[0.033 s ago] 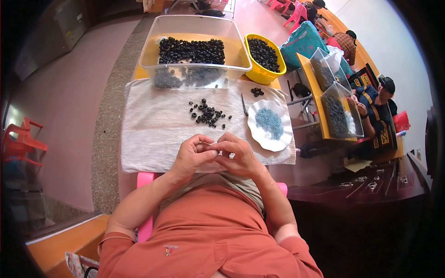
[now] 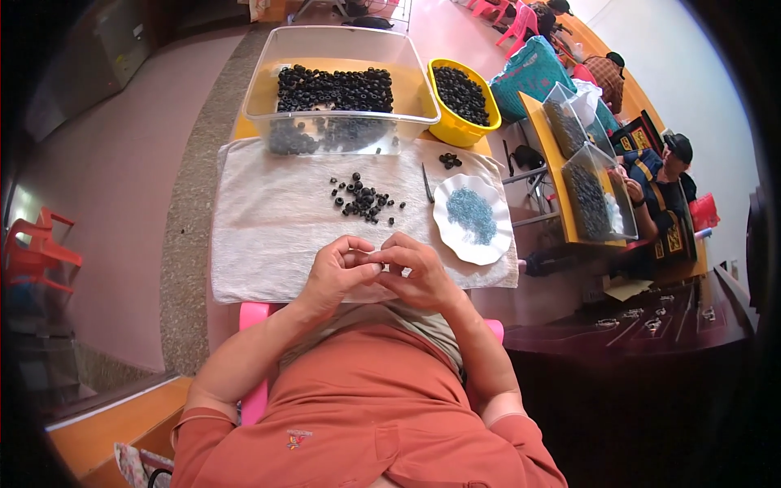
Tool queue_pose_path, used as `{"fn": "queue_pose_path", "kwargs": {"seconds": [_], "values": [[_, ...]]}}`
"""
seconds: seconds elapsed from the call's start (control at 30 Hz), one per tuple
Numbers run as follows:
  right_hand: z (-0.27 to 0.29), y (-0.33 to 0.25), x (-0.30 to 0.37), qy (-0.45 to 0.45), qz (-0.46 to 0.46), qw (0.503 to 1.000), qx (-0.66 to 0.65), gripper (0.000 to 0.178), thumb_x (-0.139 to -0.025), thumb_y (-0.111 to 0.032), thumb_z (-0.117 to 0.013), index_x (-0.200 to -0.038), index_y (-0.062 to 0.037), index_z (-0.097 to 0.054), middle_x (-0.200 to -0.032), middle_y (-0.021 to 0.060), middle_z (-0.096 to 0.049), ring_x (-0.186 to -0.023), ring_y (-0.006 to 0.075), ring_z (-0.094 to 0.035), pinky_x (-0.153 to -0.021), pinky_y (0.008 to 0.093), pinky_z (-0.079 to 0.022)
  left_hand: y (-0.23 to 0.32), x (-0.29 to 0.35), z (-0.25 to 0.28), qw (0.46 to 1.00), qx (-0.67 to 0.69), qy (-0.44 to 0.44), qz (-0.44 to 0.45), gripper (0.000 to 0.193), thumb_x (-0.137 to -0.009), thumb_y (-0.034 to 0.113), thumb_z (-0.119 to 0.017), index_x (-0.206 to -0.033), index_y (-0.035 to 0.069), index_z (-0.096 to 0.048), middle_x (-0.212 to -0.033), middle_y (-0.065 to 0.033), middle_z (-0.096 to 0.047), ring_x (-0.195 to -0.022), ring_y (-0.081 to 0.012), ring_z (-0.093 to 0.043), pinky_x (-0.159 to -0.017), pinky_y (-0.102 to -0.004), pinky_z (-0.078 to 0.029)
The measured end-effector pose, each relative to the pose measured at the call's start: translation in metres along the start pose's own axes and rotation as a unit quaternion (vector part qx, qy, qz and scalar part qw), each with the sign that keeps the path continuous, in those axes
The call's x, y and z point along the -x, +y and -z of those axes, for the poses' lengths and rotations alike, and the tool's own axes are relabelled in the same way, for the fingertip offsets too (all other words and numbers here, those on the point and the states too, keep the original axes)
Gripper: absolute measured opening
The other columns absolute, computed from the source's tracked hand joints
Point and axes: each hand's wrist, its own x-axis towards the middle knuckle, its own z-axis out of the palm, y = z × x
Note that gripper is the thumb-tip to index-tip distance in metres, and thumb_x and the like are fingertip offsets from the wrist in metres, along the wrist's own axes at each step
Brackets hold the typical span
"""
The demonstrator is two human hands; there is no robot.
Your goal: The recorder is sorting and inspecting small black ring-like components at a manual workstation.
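Note:
Both hands meet in front of my belly at the cloth's near edge, fingers bent and pinched together. Between the fingertips of my left hand (image 2: pixel 340 268) and my right hand (image 2: pixel 413 270) a bit of a small black bead (image 2: pixel 382 266) shows, mostly covered by the fingers. Just beyond them lies a loose heap of black beads (image 2: pixel 366 202) on the white cloth (image 2: pixel 260 220). To the right, a scalloped white plate (image 2: pixel 480 255) holds small pale-blue beads (image 2: pixel 470 215). Dark tweezers (image 2: pixel 428 184) lie by the plate, with a small cluster of black beads (image 2: pixel 450 160) above it.
At the back stand a clear plastic bin (image 2: pixel 342 119) and a yellow tub (image 2: pixel 454 132), both holding black beads. On the right, a co-worker (image 2: pixel 663 175) sits at a wooden table (image 2: pixel 561 203) with clear boxes of dark pieces. A red chair (image 2: pixel 42 248) stands at the left.

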Motion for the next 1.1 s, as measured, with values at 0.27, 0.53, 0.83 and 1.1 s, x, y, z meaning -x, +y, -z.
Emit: {"fn": "queue_pose_path", "kwargs": {"seconds": [0.27, 0.53, 0.83, 1.1], "values": [[-0.006, 0.009, 0.005, 0.024, -0.001, 0.999, 0.042, 0.025, -0.071, -0.002, -0.077, -0.093, -0.0032, -0.065, -0.082, 0.0067, -0.057, -0.066, 0.0151, -0.057, -0.055, 0.0266, -0.047, -0.002, -0.002, 0.000, 1.000, -0.019, 0.006, -0.010, 0.020, -0.087, 0.004, -0.067, -0.104, 0.002, -0.057, -0.090, -0.0050, -0.065, -0.078, -0.0087, -0.061, -0.069, -0.0224, -0.051], [0.042, 0.008, 0.024, 0.100, -0.039, 0.988, 0.109, 0.019, -0.079, 0.002, -0.072, -0.097, -0.0020, -0.067, -0.090, 0.0105, -0.063, -0.068, 0.0178, -0.063, -0.057, 0.0266, -0.050, -0.003, -0.002, 0.000, 0.999, -0.018, 0.038, -0.010, 0.012, -0.089, 0.008, -0.066, -0.099, 0.002, -0.063, -0.084, -0.0023, -0.065, -0.074, -0.0089, -0.061, -0.069, -0.0235, -0.051], [0.107, 0.038, 0.041, 0.002, -0.193, 0.897, 0.398, 0.017, -0.081, -0.013, -0.065, -0.096, -0.0069, -0.071, -0.095, 0.0116, -0.066, -0.087, 0.0340, -0.064, -0.079, 0.0415, -0.050, -0.007, -0.004, 0.001, 0.999, -0.023, 0.027, -0.011, 0.013, -0.090, 0.009, -0.066, -0.100, 0.002, -0.064, -0.084, -0.0025, -0.065, -0.074, -0.0090, -0.061, -0.070, -0.0238, -0.052], [0.102, 0.051, 0.040, -0.014, -0.207, 0.891, 0.405, 0.013, -0.086, -0.016, -0.060, -0.085, -0.0079, -0.070, -0.088, 0.0125, -0.065, -0.083, 0.0345, -0.064, -0.077, 0.0425, -0.050, -0.005, -0.003, 0.000, 0.999, -0.018, 0.031, -0.014, 0.012, -0.090, 0.009, -0.066, -0.099, 0.002, -0.064, -0.083, -0.0023, -0.065, -0.074, -0.0090, -0.061, -0.070, -0.0239, -0.052]]}}
